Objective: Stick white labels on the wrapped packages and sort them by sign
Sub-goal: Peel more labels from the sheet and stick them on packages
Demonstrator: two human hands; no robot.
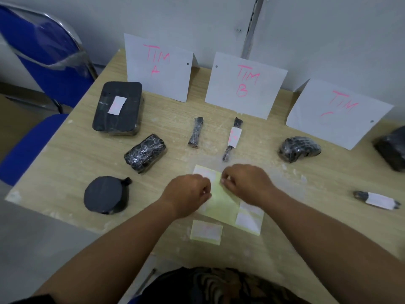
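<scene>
A yellow label sheet (pixel 225 205) with white labels lies at the table's near middle. My left hand (pixel 187 193) presses on its left edge, fingers curled. My right hand (pixel 243 183) pinches at a label near the sheet's top. Three paper signs stand at the back: TIM A (pixel 157 66), TIM B (pixel 245 84), TIM C (pixel 337 113). A large black wrapped box (pixel 118 108) with a white label lies by sign A. A thin labelled package (pixel 232 138) lies below sign B. Another labelled thin package (pixel 377 200) lies at the right.
Unlabelled black packages: a block (pixel 145 153), a round one (pixel 106 195), a short stick (pixel 195 132), a curved lump (pixel 299 149), and one at the right edge (pixel 392 148). A small cut label piece (pixel 206 232) lies near the table's front edge. A blue chair (pixel 48 62) stands at the left.
</scene>
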